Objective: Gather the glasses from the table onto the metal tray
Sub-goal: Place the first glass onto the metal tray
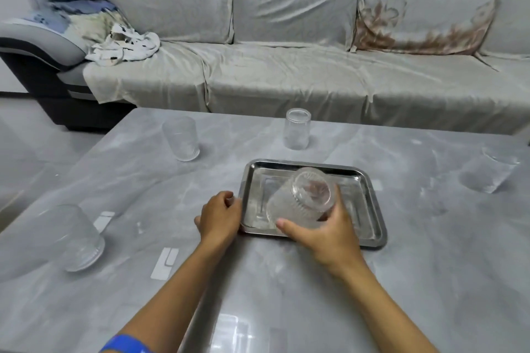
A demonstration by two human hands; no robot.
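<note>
Being lowered upside down onto the tray (370,203), a ribbed glass (301,199) is being gripped round its wall by the right hand (324,233); the left hand (219,216), loosely curled and empty, is being rested against the tray's left rim. The glass is judged rigid, slick and breakable, best taken mid-wall. Four more glasses are being left on the counter (286,281), well apart, with open room between.

Tray's (370,198) near rim partly hidden behind right hand (324,235) and its glass (301,200), left hand's (220,216) fingertips curled out of sight, far-right glass (487,172) blurred, sofa (286,37) cut off above.
</note>
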